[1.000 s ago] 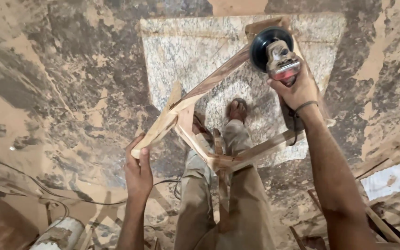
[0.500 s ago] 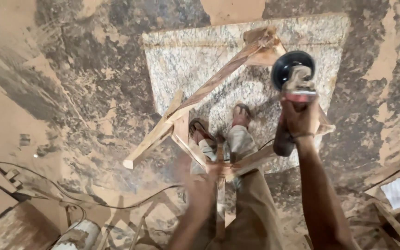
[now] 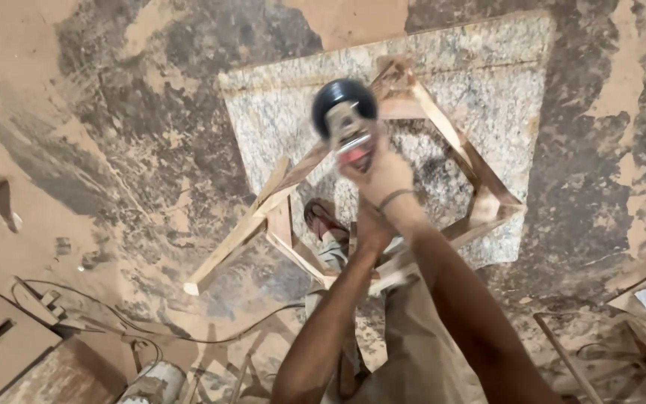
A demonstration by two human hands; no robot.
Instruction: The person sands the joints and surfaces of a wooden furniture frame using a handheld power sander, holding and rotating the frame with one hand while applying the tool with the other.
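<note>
Both arms stretch fwd from btm edge of view, wrists close together. R hand (image 3: 384, 173) is uppermost, fingers curled shut, thin band on wrist. L hand (image 3: 371, 228) sits just under it, partly hidden, grip unclear.

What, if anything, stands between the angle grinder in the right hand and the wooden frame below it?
Nothing visible does. The right hand holds the angle grinder over the wooden frame on the stone slab, with only air between. The left hand sits lower, near the right wrist, outside that gap.
</note>
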